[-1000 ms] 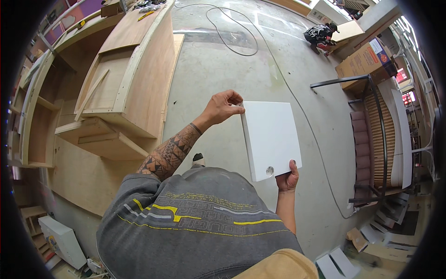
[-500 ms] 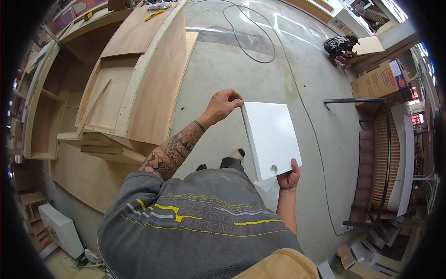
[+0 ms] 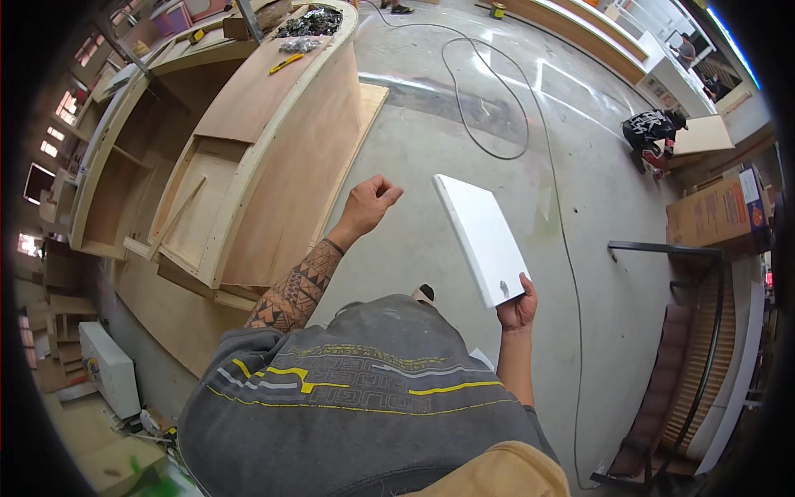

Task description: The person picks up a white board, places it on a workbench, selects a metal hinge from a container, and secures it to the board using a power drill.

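A white rectangular panel point(image 3: 484, 236) with a small hole or dark mark near its lower end is held up in front of me. My right hand point(image 3: 517, 308) grips that lower end, thumb on the face and fingers underneath. My left hand point(image 3: 368, 205) hovers apart from the panel's left edge, fingers curled in and thumb pressed against them. Whatever those fingers hold, if anything, is hidden. A white scrap, perhaps thin sheet point(image 3: 482, 358), shows between my shirt and right forearm.
On the left stands a curved plywood cabinet point(image 3: 277, 178) bearing a yellow cutter knife point(image 3: 286, 64). A cable point(image 3: 553, 174) snakes over the concrete floor. To the right are a black metal frame point(image 3: 662, 247), a cardboard box point(image 3: 716, 211) and a crouching person point(image 3: 650, 137).
My left hand has left the panel's upper corner and drawn back left and down. The panel has tilted, showing a narrower face. The translucent film below it has dropped out of sight.
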Demonstrator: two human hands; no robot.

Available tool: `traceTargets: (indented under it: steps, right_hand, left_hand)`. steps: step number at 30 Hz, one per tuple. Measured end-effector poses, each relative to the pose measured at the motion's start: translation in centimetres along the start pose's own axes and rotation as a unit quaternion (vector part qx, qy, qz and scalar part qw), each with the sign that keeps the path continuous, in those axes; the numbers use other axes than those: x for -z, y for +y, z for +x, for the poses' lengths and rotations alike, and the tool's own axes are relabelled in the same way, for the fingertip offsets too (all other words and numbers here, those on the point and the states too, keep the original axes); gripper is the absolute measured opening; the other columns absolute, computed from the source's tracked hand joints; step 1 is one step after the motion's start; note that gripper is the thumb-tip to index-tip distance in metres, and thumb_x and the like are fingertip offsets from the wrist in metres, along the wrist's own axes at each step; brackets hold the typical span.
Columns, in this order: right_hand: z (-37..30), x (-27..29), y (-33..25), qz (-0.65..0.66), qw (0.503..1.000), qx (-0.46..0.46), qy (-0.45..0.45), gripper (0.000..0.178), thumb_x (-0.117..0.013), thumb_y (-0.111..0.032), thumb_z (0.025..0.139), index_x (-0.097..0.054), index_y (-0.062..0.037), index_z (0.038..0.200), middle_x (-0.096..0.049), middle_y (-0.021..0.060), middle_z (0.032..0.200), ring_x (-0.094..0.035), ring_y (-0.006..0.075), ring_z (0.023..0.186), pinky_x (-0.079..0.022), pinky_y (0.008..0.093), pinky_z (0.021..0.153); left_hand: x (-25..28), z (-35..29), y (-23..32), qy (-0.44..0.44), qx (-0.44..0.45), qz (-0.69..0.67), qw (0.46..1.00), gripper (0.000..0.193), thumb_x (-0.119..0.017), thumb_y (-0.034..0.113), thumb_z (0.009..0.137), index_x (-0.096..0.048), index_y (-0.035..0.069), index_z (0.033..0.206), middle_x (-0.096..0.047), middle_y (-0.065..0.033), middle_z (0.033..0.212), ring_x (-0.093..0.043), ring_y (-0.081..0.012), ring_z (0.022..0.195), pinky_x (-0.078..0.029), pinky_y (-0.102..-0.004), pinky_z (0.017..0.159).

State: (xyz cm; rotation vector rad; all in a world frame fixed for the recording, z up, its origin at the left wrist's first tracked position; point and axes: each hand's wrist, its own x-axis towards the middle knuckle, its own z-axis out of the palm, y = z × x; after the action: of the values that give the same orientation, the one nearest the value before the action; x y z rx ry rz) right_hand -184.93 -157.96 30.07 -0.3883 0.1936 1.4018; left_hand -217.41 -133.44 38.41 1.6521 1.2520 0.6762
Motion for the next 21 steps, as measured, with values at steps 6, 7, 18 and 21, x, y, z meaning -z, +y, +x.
traceTargets:
  steps: [6,7,18,21]
  right_hand:
    - [8.7,0.4,-2.5,0.086,0.992,-0.088,0.003,0.039,-0.055,-0.009,0.099,-0.054,0.0099,0.133,-0.066,0.0242,0.129,-0.067,0.0369,0.118,-0.057,0.05,0.103]
    - [9.7,-0.1,-2.3,0.089,0.992,-0.087,0.011,0.037,-0.055,-0.008,0.099,-0.054,0.0106,0.131,-0.066,0.0256,0.127,-0.067,0.0368,0.118,-0.059,0.0503,0.101]
    - [19.6,-5.9,-0.5,-0.006,0.994,-0.096,0.043,0.038,-0.055,-0.007,0.099,-0.051,0.0094,0.134,-0.064,0.0236,0.131,-0.066,0.0363,0.119,-0.059,0.0497,0.101]
    - [21.9,-9.7,1.2,-0.048,0.994,-0.09,0.037,0.039,-0.055,-0.008,0.1,-0.051,0.0101,0.134,-0.064,0.0236,0.131,-0.066,0.036,0.12,-0.058,0.0503,0.103]
  left_hand:
    - [-0.9,3.6,-0.1,0.092,-0.092,-0.031,0.991,0.02,-0.066,0.02,0.098,-0.069,0.002,0.105,-0.074,-0.0064,0.084,-0.072,-0.0145,0.082,-0.059,-0.0328,0.078]
    - [-0.4,4.0,0.8,0.056,-0.001,-0.058,0.997,0.02,-0.067,0.019,0.097,-0.068,0.001,0.105,-0.074,-0.0069,0.087,-0.071,-0.0149,0.083,-0.059,-0.0327,0.077]
    - [3.8,12.2,-0.3,0.095,-0.04,0.03,0.994,0.02,-0.072,0.02,0.095,-0.068,0.001,0.097,-0.071,-0.0045,0.086,-0.064,-0.0117,0.076,-0.053,-0.0281,0.07]
    - [5.9,15.6,-1.8,0.125,-0.073,-0.004,0.989,0.021,-0.072,0.02,0.095,-0.069,0.0,0.1,-0.072,-0.0068,0.088,-0.065,-0.0133,0.078,-0.053,-0.0296,0.072]
